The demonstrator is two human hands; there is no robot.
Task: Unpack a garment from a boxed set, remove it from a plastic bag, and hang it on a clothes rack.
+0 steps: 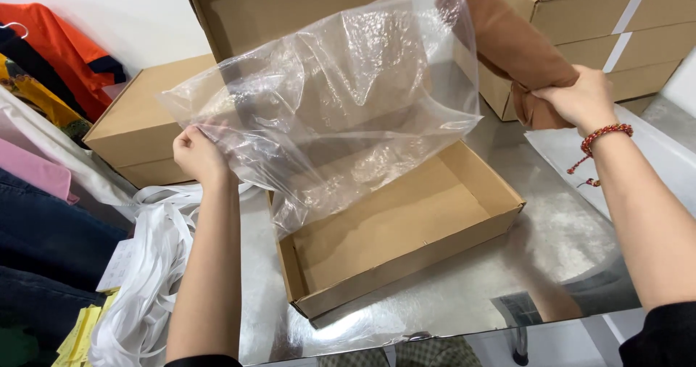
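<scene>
Clear plastic bag (341, 99) held up over open cardboard box (406, 229), brown cloth (511, 48) at its mouth.

Bag is thin, crinkly, see-through, puffed wide; L hand (197, 153) pinches its lower left edge, fingers closed on the film. R hand (580, 97) w/ red bead bracelet (605, 134) grips bunched end of the folded brown cloth, upper end partly inside bag. Box sits empty, lid up, on shiny metal table (558, 229). 1 closed box (141, 124) at left, stacked boxes (616, 34) top right, white straps (145, 265) and hung clothes (51, 63) far left.
</scene>
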